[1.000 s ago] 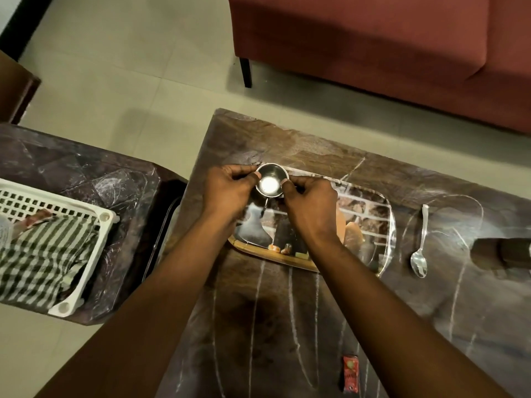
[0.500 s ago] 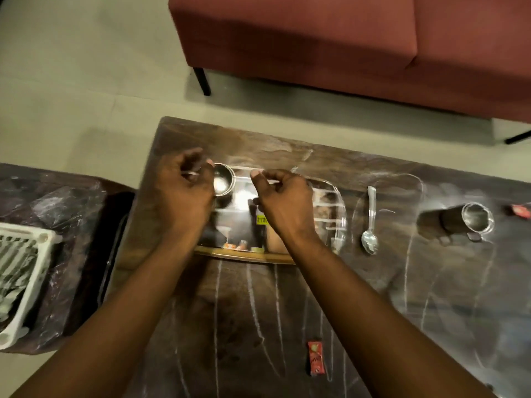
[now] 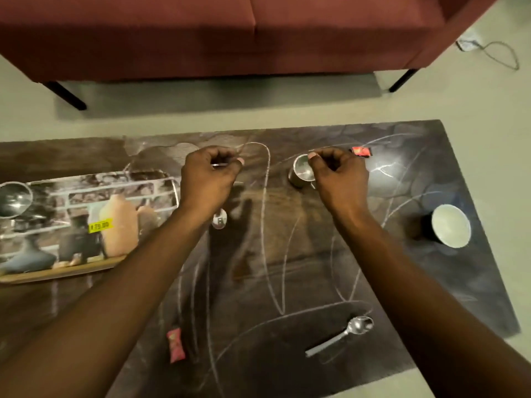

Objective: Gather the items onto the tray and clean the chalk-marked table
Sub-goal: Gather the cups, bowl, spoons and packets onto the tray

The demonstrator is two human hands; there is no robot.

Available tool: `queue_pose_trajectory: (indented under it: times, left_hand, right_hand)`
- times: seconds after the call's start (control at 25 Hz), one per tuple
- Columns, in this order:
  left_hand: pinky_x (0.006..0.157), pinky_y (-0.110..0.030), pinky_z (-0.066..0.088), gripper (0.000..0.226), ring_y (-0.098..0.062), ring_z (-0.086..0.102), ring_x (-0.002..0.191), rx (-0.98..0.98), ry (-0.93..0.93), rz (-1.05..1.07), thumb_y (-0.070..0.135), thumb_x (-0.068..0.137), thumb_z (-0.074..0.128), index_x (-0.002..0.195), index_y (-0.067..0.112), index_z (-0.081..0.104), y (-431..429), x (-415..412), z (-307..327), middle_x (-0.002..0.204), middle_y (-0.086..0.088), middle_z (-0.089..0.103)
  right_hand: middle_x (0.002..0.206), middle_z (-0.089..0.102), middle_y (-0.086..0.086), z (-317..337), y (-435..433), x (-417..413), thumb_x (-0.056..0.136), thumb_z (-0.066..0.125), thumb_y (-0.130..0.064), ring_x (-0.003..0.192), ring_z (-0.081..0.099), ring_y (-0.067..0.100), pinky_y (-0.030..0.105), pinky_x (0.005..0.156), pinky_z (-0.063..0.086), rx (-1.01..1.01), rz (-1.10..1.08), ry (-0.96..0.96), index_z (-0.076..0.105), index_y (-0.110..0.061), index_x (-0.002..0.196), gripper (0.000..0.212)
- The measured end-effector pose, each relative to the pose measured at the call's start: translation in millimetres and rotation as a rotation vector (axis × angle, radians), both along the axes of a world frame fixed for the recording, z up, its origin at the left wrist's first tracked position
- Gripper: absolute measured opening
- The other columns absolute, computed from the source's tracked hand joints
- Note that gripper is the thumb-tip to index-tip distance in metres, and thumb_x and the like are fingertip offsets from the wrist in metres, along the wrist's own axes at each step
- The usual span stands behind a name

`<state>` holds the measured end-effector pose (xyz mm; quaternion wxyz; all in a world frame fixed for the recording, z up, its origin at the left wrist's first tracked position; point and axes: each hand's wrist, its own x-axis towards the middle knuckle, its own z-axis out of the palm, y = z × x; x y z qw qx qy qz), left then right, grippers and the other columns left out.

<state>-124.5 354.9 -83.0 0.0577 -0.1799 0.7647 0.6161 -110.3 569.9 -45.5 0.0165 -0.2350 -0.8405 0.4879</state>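
Your left hand [image 3: 208, 179] pinches a spoon [image 3: 219, 220], right hand [image 3: 339, 176] grips the steel mug [image 3: 298, 173] near the far bench [image 3: 402, 282] edge; tray [image 3: 57, 275] at left edge holds one bowl [image 3: 14, 198]; second spoon [image 3: 340, 336], cup [image 3: 449, 225], sachets [image 3: 175, 344], chalk [image 3: 268, 168] remain.

Bare forearms [image 3: 138, 282]; hands [image 3: 208, 179] [image 3: 340, 175] with pale pinkish nails [image 3: 240, 161].

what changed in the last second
Both hands let go of the small steel bowl, now sitting on the tray, and moved right. The left hand now pinches the spoon by its handle; the right hand holds the steel mug at its rim. Tray, near sachet and far sachet stayed put.
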Motion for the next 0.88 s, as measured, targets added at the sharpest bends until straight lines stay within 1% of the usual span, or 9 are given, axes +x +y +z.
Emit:
queue_pose_trajectory:
  times: [0.08,0.12,0.2,0.24,0.36,0.52,0.6,0.72,0.88]
  left_hand:
    - [0.101,-0.052,0.063,0.026,-0.022,0.078,0.097,0.099,-0.091,0.044,0.028,0.080,0.084,0.105,0.021,0.081,36,-3,-13,0.098,0.000,0.081]
    - [0.100,-0.048,0.064,0.029,-0.024,0.079,0.100,0.137,-0.129,0.059,0.023,0.083,0.085,0.111,0.016,0.080,54,-4,-18,0.102,-0.003,0.081]
    - [0.089,-0.037,0.065,0.034,-0.026,0.077,0.100,0.191,-0.200,0.079,0.014,0.090,0.084,0.122,0.008,0.076,89,-8,-29,0.109,-0.008,0.080]
    - [0.087,-0.037,0.065,0.035,-0.026,0.077,0.100,0.206,-0.227,0.086,0.013,0.090,0.084,0.123,0.008,0.075,103,-10,-34,0.110,-0.009,0.080]
    - [0.098,-0.043,0.065,0.033,-0.021,0.080,0.101,0.200,-0.257,0.085,0.014,0.088,0.086,0.119,0.016,0.079,132,-15,-48,0.105,-0.002,0.083]
    - [0.096,-0.045,0.066,0.033,-0.016,0.082,0.094,0.137,-0.228,0.155,0.013,0.084,0.083,0.116,0.017,0.083,147,-14,-59,0.100,0.001,0.086]
    - [0.096,-0.045,0.066,0.036,-0.015,0.083,0.095,0.137,-0.215,0.187,0.013,0.080,0.080,0.115,0.017,0.084,149,-13,-65,0.100,0.001,0.086]
    - [0.096,-0.046,0.066,0.032,-0.016,0.083,0.098,0.150,-0.205,0.219,0.007,0.085,0.078,0.115,0.016,0.085,150,-12,-70,0.103,0.000,0.087]
    - [0.096,-0.046,0.066,0.026,-0.015,0.082,0.098,0.127,-0.162,0.232,0.009,0.090,0.076,0.113,0.018,0.085,134,-10,-58,0.104,0.002,0.086]
  right_hand:
    - [0.094,0.078,-0.011,-10,34,-5,0.099,0.073,-0.022,0.085,0.070,-0.003,0.028,0.089,0.058,0.003,0.005,-0.022,0.080,-0.014,0.114,0.018]
    - [0.100,0.078,-0.009,-16,48,-9,0.099,0.073,-0.023,0.091,0.070,-0.001,0.027,0.092,0.057,-0.008,0.027,-0.049,0.079,-0.014,0.119,0.023]
    - [0.122,0.077,-0.003,-30,71,-17,0.100,0.074,-0.026,0.108,0.071,0.006,0.032,0.104,0.056,-0.032,0.104,-0.115,0.073,-0.014,0.133,0.035]
    - [0.131,0.075,0.000,-37,78,-21,0.100,0.073,-0.027,0.115,0.069,0.008,0.034,0.108,0.055,-0.041,0.146,-0.143,0.070,-0.014,0.138,0.040]
    - [0.142,0.069,0.003,-55,87,-36,0.104,0.068,-0.026,0.124,0.066,0.011,0.038,0.110,0.055,-0.057,0.267,-0.171,0.064,-0.014,0.145,0.043]
    - [0.119,0.080,0.001,-77,85,-50,0.105,0.064,-0.019,0.106,0.077,0.014,0.044,0.098,0.063,-0.114,0.345,-0.189,0.075,-0.015,0.132,0.030]
    - [0.110,0.083,0.000,-84,84,-53,0.105,0.063,-0.017,0.098,0.079,0.016,0.045,0.093,0.065,-0.113,0.336,-0.205,0.079,-0.017,0.125,0.025]
    - [0.099,0.084,0.001,-89,82,-55,0.103,0.065,-0.013,0.091,0.081,0.018,0.048,0.087,0.067,-0.136,0.291,-0.207,0.083,-0.018,0.114,0.021]
    - [0.092,0.084,-0.004,-80,63,-48,0.096,0.069,-0.010,0.088,0.081,0.015,0.049,0.088,0.066,-0.096,0.270,-0.159,0.085,-0.020,0.105,0.021]
